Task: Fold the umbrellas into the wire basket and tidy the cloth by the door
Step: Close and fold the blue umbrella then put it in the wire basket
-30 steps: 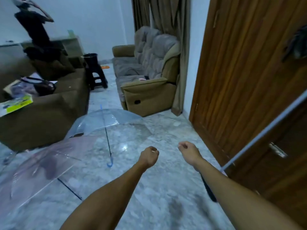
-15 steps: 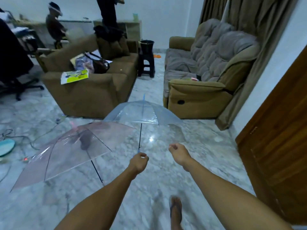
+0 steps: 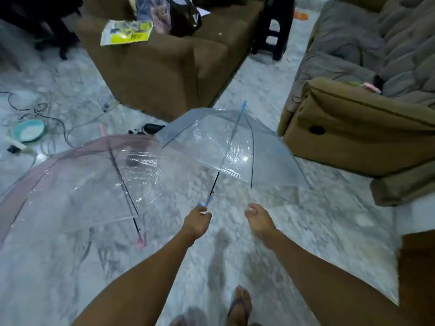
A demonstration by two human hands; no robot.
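**Clear plastic could snag or slip as the blue umbrella is picked up**

Grey marble floor (image 3: 317,231) is seen under both arms, and a foot in a sandal (image 3: 240,304) is planted close by. The floor looks smooth, so a slip could happen if a step is taken too fast.

A bit further out, the left hand (image 3: 196,223) is closed around the curved blue handle of the blue umbrella (image 3: 235,147); its fingers are pressed together on the handle. The right hand (image 3: 257,218) is held just beside it, empty, with fingers loosely curled and a little apart. The grip is only at the very end of the handle, so the open top could swing or tip when it is lifted.

The blue umbrella is lying open on the floor, tilted, with its tip pointing away. Its edge is touching or overlapping the pink umbrella (image 3: 89,182), which is also open on the floor to the left. The two covers could be caught on each other, and the pink one could be dragged along.

Further off, cables (image 3: 42,111) and a teal bowl (image 3: 28,130) are lying on the floor, and could be hit by a swinging rib. The brown sofa (image 3: 164,74) and the recliner (image 3: 353,128) are close too.

The wire basket and the cloth are not seen.
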